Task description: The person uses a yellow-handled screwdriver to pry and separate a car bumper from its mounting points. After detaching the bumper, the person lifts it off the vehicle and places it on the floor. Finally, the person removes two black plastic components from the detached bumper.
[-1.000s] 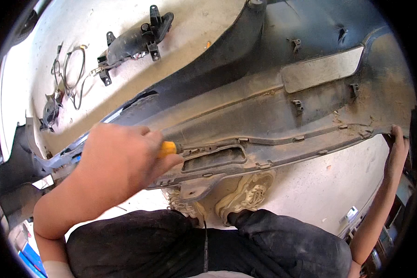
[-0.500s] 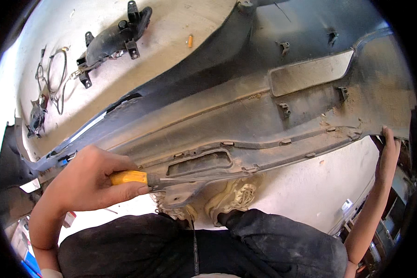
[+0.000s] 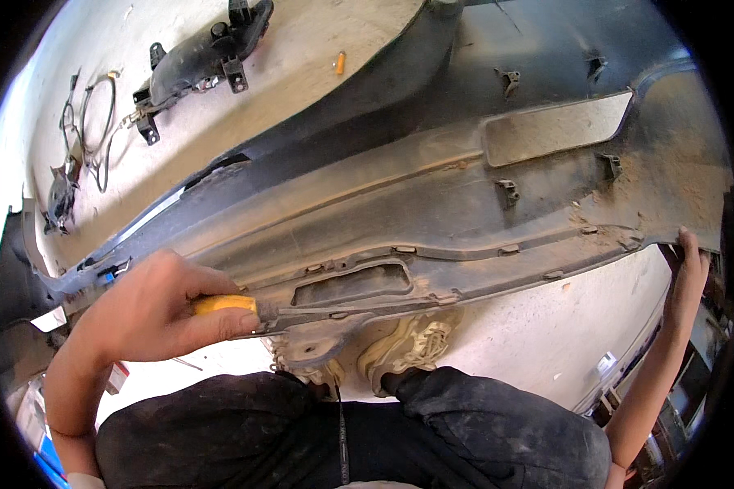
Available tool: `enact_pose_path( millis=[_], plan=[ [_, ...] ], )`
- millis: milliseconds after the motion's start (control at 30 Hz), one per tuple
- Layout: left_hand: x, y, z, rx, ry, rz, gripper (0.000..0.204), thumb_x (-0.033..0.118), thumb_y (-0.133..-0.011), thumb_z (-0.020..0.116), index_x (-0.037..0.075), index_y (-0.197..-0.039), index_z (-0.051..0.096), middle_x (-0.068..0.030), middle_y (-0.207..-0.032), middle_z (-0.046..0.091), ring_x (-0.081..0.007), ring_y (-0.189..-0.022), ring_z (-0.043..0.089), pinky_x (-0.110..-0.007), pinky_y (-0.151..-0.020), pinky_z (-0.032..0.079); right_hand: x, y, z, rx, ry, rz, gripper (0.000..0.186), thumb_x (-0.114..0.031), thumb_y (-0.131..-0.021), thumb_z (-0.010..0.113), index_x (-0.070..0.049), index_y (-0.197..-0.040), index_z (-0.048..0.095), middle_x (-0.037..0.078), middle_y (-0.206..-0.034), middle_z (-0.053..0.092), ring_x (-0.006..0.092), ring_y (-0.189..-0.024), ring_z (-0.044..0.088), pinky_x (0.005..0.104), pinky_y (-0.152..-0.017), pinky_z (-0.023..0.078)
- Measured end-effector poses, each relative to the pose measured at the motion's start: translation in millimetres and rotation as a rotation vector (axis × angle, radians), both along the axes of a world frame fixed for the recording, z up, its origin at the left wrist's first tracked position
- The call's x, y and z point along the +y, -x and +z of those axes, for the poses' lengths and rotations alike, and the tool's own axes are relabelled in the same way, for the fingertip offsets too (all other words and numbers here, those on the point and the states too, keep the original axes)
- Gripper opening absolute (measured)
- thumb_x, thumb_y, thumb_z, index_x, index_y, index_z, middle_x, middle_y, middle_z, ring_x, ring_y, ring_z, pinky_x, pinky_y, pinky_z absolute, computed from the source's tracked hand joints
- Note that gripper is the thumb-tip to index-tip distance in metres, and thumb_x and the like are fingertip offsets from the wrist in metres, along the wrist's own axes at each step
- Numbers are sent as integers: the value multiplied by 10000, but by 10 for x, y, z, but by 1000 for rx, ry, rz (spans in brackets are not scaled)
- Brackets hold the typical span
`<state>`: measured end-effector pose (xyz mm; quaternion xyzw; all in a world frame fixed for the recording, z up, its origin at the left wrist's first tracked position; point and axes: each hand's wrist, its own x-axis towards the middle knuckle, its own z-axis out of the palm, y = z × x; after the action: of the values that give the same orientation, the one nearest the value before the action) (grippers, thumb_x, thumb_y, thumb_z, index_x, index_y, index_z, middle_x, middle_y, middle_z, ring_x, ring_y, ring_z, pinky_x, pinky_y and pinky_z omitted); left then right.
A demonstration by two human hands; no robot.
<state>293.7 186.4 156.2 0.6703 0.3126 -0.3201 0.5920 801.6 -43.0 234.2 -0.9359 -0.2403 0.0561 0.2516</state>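
A large dark car bumper [image 3: 367, 204], its dusty inner side facing up, lies across in front of me. My left hand [image 3: 167, 306] is closed around the yellow handle of a screwdriver [image 3: 224, 304] at the bumper's near edge. Its thin shaft seems to lie along that edge, below a slot-shaped opening [image 3: 351, 285]; I cannot make out where the tip ends. At the far right, my right hand [image 3: 690, 259] grips the bumper's near edge, its fingers partly hidden there.
A black lamp-like part with brackets [image 3: 196, 73] lies on the pale floor at upper left, beside coiled cables [image 3: 98, 134] and a small dark part [image 3: 61, 196]. An orange stub [image 3: 340, 63] lies nearby. My shoes [image 3: 412, 346] stand close under the bumper's near edge.
The view has shifted slightly, and the bumper's right part appears a little farther right. Less of the yellow handle shows in my left hand. Both hands keep their hold.
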Motion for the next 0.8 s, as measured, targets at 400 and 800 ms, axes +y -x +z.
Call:
enact_pose_path(
  millis=[400, 800],
  plan=[
    [407, -369, -108, -86, -120, -306, 520, 539, -779, 692, 19, -771, 691, -46, -560, 604, -165, -460, 571, -306, -439, 433, -109, -195, 68, 16, -29, -29, 294, -261, -839, 679, -1, -937, 583, 62, -831, 592, 145, -745, 579, 274, -717, 467],
    [117, -340, -292, -500, -688, -372, 399, 427, -739, 738, 79, -627, 578, -61, -578, 546, -239, -489, 569, -359, -474, 440, -79, -148, 99, 26, 18, -57, 242, -227, -830, 659, -6, -898, 589, 74, -829, 602, 156, -739, 595, 276, -694, 482]
  ],
)
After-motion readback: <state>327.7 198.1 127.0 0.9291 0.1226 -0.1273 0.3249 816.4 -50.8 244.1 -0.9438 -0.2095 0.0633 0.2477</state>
